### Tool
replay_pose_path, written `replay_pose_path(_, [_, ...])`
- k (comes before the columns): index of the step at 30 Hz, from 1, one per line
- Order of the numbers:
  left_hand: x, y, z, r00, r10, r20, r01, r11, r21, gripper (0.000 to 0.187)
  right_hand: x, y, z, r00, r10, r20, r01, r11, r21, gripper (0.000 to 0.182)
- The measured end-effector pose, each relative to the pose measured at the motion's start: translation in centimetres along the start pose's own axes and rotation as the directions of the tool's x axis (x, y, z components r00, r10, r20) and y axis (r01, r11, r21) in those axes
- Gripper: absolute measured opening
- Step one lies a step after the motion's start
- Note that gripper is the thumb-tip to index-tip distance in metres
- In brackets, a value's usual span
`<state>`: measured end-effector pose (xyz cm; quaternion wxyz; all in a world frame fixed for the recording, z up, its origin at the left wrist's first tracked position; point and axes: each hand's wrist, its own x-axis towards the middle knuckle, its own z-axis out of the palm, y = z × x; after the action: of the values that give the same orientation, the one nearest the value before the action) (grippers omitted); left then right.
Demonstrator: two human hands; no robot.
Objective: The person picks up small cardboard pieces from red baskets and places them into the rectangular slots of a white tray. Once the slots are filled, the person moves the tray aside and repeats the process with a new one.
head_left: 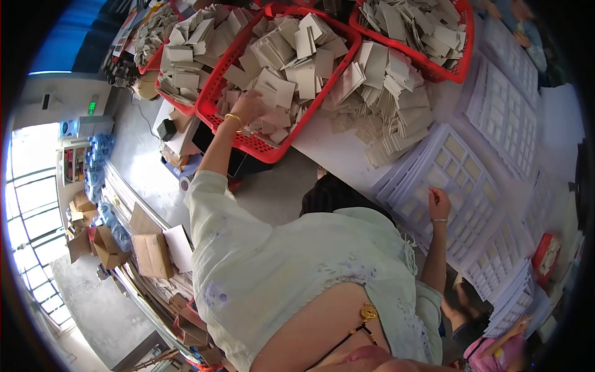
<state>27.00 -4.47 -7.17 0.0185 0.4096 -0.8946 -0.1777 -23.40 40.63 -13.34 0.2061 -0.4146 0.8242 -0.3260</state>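
My left hand (249, 106), with a gold bangle at the wrist, reaches into a red plastic basket (276, 151) heaped with grey cardboard pieces (277, 88). Its fingers look stretched out over the pieces and touch them; their tips are partly hidden. My right hand (439, 204) is closed, fingers curled together, above a stack of white sheets (444, 131). Whatever it may pinch is too small to make out. Rectangular openings cover the top sheet, and many show grey pieces (454, 147) inside.
A loose heap of grey pieces (396, 102) lies on the table (322, 144) beside the basket. Another red basket (462, 68) stands at the back right. More sheets with openings (503, 118) lie to the right. Cardboard boxes (152, 255) stand on the floor at left.
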Motion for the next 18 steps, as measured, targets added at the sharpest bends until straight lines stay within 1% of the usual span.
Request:
replay_pose_path(1, [0.4,2.4,-0.2,0.977,0.2,-0.076,-0.181,0.962,0.207,0.011,0.0,-0.1,0.0,1.0,-0.005,0.001,0.005,1.0,-0.008,0.015])
replay_pose_path(4, [3.0,5.2,0.5,0.985,0.175,0.008,-0.171,0.947,0.274,0.009,0.1,-0.4,-0.1,1.0,-0.017,0.0,0.017,0.999,-0.032,0.014])
replay_pose_path(5, [3.8,5.6,0.8,0.978,0.208,0.003,-0.196,0.914,0.354,0.009,0.1,-0.5,-0.1,1.0,-0.029,-0.004,0.029,0.999,-0.035,0.014])
replay_pose_path(8, [5.6,6.0,1.8,0.987,0.151,0.05,-0.158,0.89,0.428,0.015,0.0,-0.9,-0.5,0.999,-0.037,-0.017,0.037,0.999,-0.032,0.014])
replay_pose_path(9, [5.9,6.8,1.4,0.992,0.093,0.086,-0.123,0.863,0.491,0.019,-0.1,-1.2,-0.7,1.0,-0.024,-0.015,0.024,0.999,-0.023,0.014])
replay_pose_path(10, [6.0,6.9,1.2,0.993,0.069,0.098,-0.107,0.878,0.466,0.02,-0.3,-1.4,-0.9,1.0,-0.009,-0.012,0.009,1.0,-0.014,0.013])
replay_pose_path(12, [5.6,6.3,0.6,0.991,0.02,0.131,-0.073,0.907,0.415,0.024,-0.5,-1.9,-1.5,0.999,-0.029,-0.019,0.029,0.999,-0.025,0.013])
replay_pose_path(14, [4.3,4.8,-0.4,0.999,-0.007,-0.048,0.02,0.963,0.27,0.025,-0.5,-2.7,-1.9,0.999,-0.044,-0.024,0.043,0.999,-0.011,0.013])
replay_pose_path(15, [3.2,6.0,-2.4,0.986,-0.081,-0.147,0.094,0.992,0.082,0.026,-0.5,-3.3,-1.8,0.999,-0.045,-0.028,0.045,0.999,0.009,0.013])
replay_pose_path(16, [2.1,7.9,-4.3,0.947,-0.214,-0.24,0.206,0.977,-0.062,0.028,-0.5,-4.1,-1.8,0.999,-0.041,-0.035,0.042,0.999,0.028,0.013])
replay_pose_path(17, [1.5,8.0,-4.9,0.911,-0.244,-0.331,0.212,0.968,-0.132,0.028,-0.5,-5.6,-1.5,0.998,-0.053,-0.023,0.055,0.991,0.12,0.014])
replay_pose_path(18, [0.9,9.9,-5.8,0.878,-0.166,-0.449,0.079,0.975,-0.206,0.025,-0.2,-7.1,-0.9,0.998,-0.062,-0.019,0.065,0.976,0.208,0.015])
